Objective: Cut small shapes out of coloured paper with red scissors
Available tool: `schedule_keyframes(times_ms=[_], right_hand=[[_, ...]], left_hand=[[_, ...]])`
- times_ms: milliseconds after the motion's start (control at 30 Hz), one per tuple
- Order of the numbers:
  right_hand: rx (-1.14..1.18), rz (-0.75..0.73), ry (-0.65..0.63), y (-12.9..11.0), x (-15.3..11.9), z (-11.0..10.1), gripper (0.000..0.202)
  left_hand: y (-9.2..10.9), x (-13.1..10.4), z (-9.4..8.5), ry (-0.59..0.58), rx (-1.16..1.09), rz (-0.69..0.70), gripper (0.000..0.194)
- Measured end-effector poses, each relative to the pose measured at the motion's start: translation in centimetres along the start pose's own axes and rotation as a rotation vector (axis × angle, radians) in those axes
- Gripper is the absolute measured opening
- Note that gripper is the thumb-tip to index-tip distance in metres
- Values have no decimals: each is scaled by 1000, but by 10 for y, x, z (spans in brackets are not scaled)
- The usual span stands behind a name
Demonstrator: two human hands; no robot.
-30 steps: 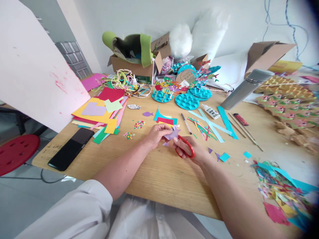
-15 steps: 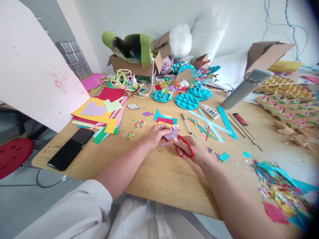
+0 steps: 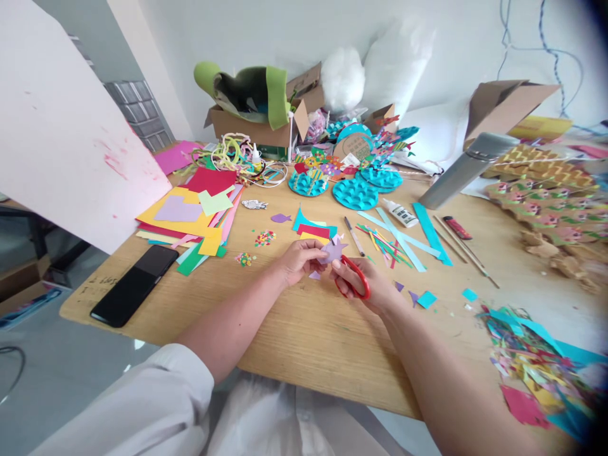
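Observation:
A small piece of purple paper (image 3: pixel 334 251) with a pointed, jagged edge is pinched in my left hand (image 3: pixel 302 260). My right hand (image 3: pixel 355 282) is closed on red-handled scissors (image 3: pixel 363 283), whose blades are mostly hidden by the paper and fingers. Both hands are close together above the wooden table (image 3: pixel 304 335). Behind them lie blue, red and yellow paper pieces (image 3: pixel 313 230). A purple fish-shaped cutout (image 3: pixel 280 218) lies farther left. Small purple and blue scraps (image 3: pixel 427 299) rest to the right of my right hand.
A black phone (image 3: pixel 134 285) and stacked coloured paper (image 3: pixel 178 212) are at the left. Glue (image 3: pixel 401 213), paper strips (image 3: pixel 403 239), a pen (image 3: pixel 354 236) and a grey flask (image 3: pixel 468 171) stand or lie beyond. A scrap pile (image 3: pixel 536 361) covers the right front.
The purple paper has turned and shifted slightly right in my left hand, showing more of its face. The red stool at the left edge is gone from view, and a box shows there.

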State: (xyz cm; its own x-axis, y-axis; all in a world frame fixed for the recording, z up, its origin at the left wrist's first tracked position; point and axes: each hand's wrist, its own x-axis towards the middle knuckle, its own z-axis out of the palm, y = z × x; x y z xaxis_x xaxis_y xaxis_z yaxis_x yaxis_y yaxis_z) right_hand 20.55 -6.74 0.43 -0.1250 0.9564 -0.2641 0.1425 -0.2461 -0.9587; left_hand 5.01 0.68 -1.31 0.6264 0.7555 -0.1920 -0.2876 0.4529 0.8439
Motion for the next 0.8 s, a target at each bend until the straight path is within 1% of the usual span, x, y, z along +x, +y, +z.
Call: schedule_keyframes(times_ms=[267, 433, 600, 700, 800], right_hand=[[-18, -29, -16, 0, 0, 0, 47], [-16, -51, -50, 0, -2, -1, 48], [-7, -19, -59, -2, -3, -1, 50], [-15, -16, -68, -3, -3, -2, 49], [-16, -3, -80, -4, -3, -2, 49]], left_hand=[[-1, 1, -1, 1, -39, -1, 24], [-2, 4, -3, 68, -57, 25, 20], [-1, 5, -4, 126, -83, 49, 19], [1, 3, -2, 122, -67, 71, 18], [2, 2, -1, 109, -47, 53, 22]])
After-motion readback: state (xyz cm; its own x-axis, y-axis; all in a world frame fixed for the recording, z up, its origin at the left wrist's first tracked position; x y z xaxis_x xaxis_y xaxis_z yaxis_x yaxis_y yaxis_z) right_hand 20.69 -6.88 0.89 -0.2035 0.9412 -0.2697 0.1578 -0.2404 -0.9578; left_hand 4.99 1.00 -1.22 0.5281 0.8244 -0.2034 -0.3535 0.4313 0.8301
